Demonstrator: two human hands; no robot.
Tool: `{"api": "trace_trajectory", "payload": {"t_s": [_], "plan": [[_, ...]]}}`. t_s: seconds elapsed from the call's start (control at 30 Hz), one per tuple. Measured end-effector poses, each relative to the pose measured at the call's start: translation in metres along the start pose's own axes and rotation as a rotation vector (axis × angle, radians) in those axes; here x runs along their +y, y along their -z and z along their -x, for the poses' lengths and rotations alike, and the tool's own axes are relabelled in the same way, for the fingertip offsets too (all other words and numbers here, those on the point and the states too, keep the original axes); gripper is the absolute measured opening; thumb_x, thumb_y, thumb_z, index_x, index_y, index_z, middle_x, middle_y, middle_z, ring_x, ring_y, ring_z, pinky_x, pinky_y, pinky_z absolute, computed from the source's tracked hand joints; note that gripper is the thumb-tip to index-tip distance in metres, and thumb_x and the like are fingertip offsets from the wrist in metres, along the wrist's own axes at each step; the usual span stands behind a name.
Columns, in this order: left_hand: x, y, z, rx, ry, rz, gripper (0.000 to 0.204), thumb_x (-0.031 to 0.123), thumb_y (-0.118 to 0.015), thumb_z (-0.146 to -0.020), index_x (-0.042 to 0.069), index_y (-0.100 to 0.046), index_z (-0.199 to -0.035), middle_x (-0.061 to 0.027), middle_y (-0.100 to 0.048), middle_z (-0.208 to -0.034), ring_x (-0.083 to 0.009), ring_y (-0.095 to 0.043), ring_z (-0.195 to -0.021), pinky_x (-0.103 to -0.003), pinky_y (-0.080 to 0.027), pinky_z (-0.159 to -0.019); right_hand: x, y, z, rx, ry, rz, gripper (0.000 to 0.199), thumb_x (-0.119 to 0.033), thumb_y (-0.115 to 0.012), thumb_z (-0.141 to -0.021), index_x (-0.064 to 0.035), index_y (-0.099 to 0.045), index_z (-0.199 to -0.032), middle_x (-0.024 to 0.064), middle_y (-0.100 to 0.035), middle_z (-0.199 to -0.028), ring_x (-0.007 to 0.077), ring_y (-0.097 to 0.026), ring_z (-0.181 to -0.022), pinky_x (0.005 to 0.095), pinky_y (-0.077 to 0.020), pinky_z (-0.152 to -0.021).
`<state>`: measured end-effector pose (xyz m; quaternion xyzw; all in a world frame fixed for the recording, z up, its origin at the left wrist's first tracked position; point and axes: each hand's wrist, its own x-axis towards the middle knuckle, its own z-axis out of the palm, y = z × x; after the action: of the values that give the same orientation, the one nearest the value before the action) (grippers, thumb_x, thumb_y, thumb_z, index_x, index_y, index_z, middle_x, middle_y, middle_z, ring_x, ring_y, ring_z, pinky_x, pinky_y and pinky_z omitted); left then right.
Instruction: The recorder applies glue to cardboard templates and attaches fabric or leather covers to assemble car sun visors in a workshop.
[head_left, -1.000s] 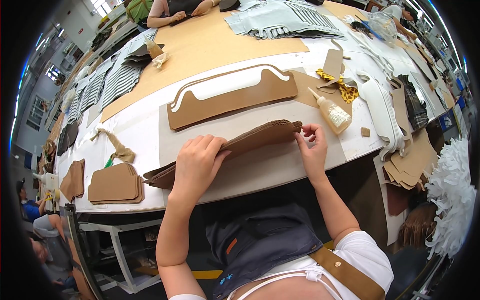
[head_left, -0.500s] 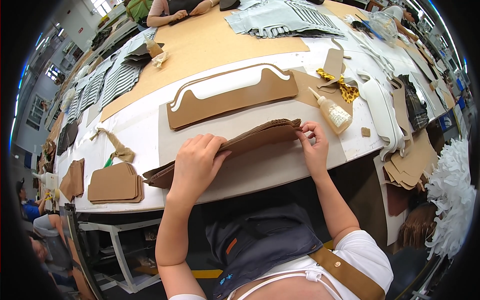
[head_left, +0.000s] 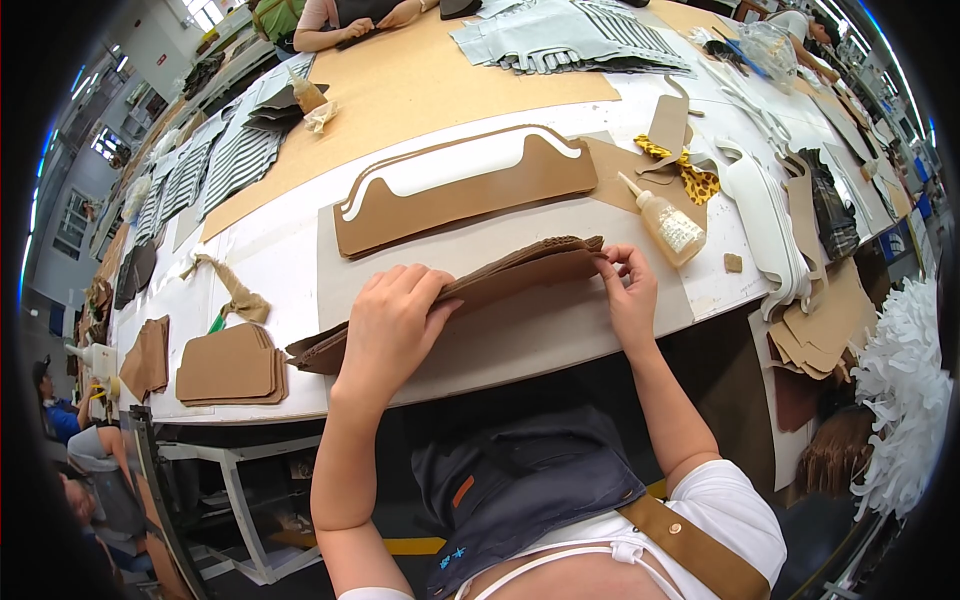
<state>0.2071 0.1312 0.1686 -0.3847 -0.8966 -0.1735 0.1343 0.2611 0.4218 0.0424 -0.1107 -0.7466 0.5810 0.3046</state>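
Note:
A long stack of brown cut leather pieces [head_left: 500, 278] lies across a grey board [head_left: 540, 330] at the table's near edge. My left hand [head_left: 392, 322] presses flat on the stack's left half, fingers curled over its top. My right hand [head_left: 628, 288] pinches the stack's right end between fingertips. Behind the stack lies a long brown shaped panel [head_left: 470, 195] with a white piece on top of it.
A small glue bottle [head_left: 664, 222] stands just right of my right hand. A pile of brown shaped pieces [head_left: 228, 364] sits at the left. White and brown cut parts [head_left: 790, 230] crowd the right edge. Another person's hands [head_left: 355, 22] work at the far side.
My right fingers have shifted slightly at the stack's end. Otherwise both hands stay on the stack.

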Motion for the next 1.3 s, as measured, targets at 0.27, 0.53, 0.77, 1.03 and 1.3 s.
{"api": "trace_trajectory", "payload": {"t_s": [0.27, 0.53, 0.77, 1.03, 1.3], "plan": [[0.000, 0.000, -0.002, 0.005, -0.004, 0.001, 0.020, 0.013, -0.079, -0.086, 0.005, -0.068, -0.101, -0.0101, -0.069, -0.093, -0.0324, -0.066, -0.091, -0.044, -0.051, -0.084, 0.018, -0.005, 0.001, 0.134, 0.144, 0.069, 0.026, -0.008, -0.071, -0.098, -0.0026, -0.061, -0.122, 0.0076, -0.067, -0.116, 0.0163, -0.062, -0.101, 0.0290, -0.0465, -0.087], [-0.001, -0.001, -0.003, 0.024, -0.018, 0.027, 0.022, 0.014, -0.079, -0.086, 0.004, -0.068, -0.103, -0.0106, -0.069, -0.094, -0.0328, -0.066, -0.091, -0.044, -0.051, -0.084, 0.009, -0.023, 0.009, 0.017, 0.059, -0.180, 0.048, 0.004, -0.056, -0.103, 0.0017, -0.049, -0.150, 0.0144, -0.060, -0.146, 0.0212, -0.061, -0.127, 0.0333, -0.0454, -0.108], [-0.004, 0.000, -0.002, 0.019, 0.001, 0.015, 0.023, 0.014, -0.079, -0.086, 0.004, -0.067, -0.104, -0.0114, -0.069, -0.094, -0.0332, -0.066, -0.092, -0.044, -0.051, -0.083, 0.004, -0.015, 0.009, -0.127, -0.097, -0.217, 0.040, 0.002, -0.051, -0.107, 0.0036, -0.053, -0.147, 0.0094, -0.063, -0.142, 0.0144, -0.058, -0.131, 0.0290, -0.0435, -0.109], [-0.005, -0.003, -0.001, 0.034, -0.031, 0.028, 0.022, 0.015, -0.078, -0.087, 0.005, -0.067, -0.104, -0.0114, -0.068, -0.093, -0.0337, -0.066, -0.090, -0.043, -0.052, -0.083, 0.006, -0.037, 0.012, -0.072, 0.016, -0.020, 0.053, 0.007, -0.042, -0.106, 0.0022, -0.040, -0.158, 0.0177, -0.050, -0.158, 0.0250, -0.045, -0.149, 0.0351, -0.0320, -0.123], [-0.011, -0.006, 0.001, 0.056, -0.043, 0.046, 0.022, 0.014, -0.077, -0.088, 0.004, -0.067, -0.104, -0.0103, -0.069, -0.092, -0.0323, -0.066, -0.090, -0.043, -0.052, -0.083, 0.002, -0.017, -0.001, -0.160, -0.080, -0.252, 0.052, 0.003, -0.039, -0.107, 0.0014, -0.036, -0.160, 0.0160, -0.051, -0.156, 0.0249, -0.045, -0.148, 0.0362, -0.0292, -0.123]]}}
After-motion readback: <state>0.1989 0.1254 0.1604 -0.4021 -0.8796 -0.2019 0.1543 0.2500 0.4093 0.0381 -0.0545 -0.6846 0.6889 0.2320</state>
